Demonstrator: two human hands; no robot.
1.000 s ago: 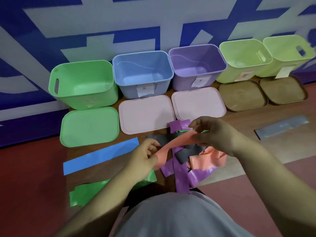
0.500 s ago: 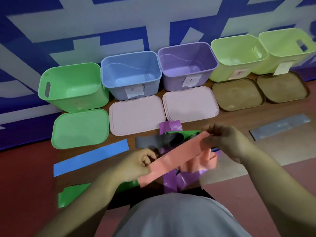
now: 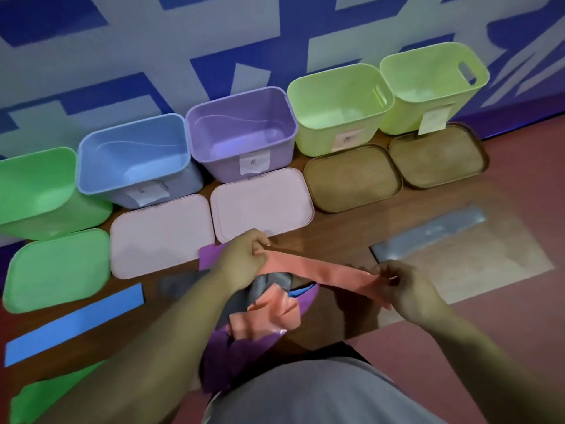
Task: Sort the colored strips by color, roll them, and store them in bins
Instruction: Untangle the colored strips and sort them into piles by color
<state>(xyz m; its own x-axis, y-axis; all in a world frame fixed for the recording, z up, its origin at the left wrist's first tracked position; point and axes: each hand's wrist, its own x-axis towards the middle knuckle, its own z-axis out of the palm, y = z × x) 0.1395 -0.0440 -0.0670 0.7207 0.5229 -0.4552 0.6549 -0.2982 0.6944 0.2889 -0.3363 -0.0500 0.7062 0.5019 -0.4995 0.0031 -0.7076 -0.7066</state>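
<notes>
Salmon-pink strip (image 3: 318,272) hangs taut, left hand (image 3: 241,261) and right hand (image 3: 403,289) each pinching an end, likely flattening it for rolling.

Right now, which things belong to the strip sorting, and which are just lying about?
Job: salmon strip stretched between left hand and right hand; mixed strip pile; flat blue strip; flat grey strip; green strip; five open plastic bins.
Idle: five flat plastic lids.

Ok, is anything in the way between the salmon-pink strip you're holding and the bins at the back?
Nothing visible blocks it. The left hand and right hand pinch the salmon-pink plastic strip above the pile of mixed strips; the row of plastic bins stands uncovered, their flat lids lying in front.
</notes>
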